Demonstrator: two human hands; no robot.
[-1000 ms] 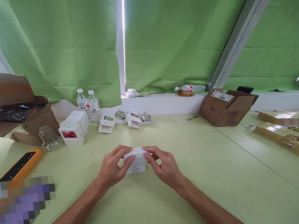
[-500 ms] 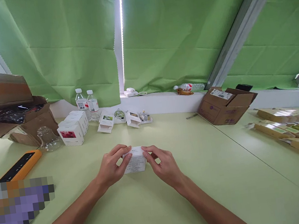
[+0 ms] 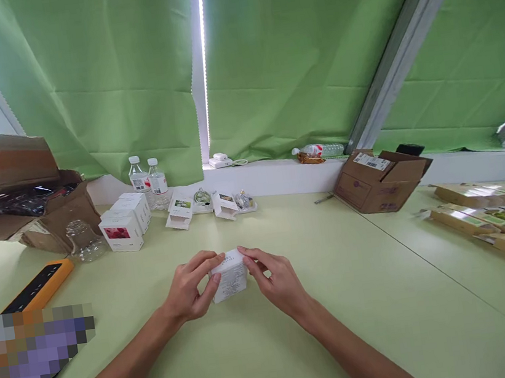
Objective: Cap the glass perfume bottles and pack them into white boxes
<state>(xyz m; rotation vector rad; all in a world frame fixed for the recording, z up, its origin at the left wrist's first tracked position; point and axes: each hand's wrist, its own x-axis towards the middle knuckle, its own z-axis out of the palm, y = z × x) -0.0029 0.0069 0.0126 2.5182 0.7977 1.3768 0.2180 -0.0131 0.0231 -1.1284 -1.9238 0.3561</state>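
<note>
A small white carton (image 3: 229, 279) with fine print on its side sits low over the pale green table (image 3: 342, 301), held between both my hands. My left hand (image 3: 191, 290) grips its left side, fingers curled over the top edge. From the right, my right hand (image 3: 274, 279) pinches the carton with thumb and fingers. The box is turned slightly, one corner toward me.
At the back left stand white boxes with a red picture (image 3: 124, 229), a glass jar (image 3: 81, 239), two water bottles (image 3: 149, 179) and small open cartons (image 3: 179, 210). A brown cardboard box (image 3: 379, 181) sits back right, flat packs (image 3: 493, 213) far right, an orange-edged device (image 3: 37, 285) left.
The carton has been rotated a little between my hands, so a corner now faces me. Both hands stayed in much the same place.
</note>
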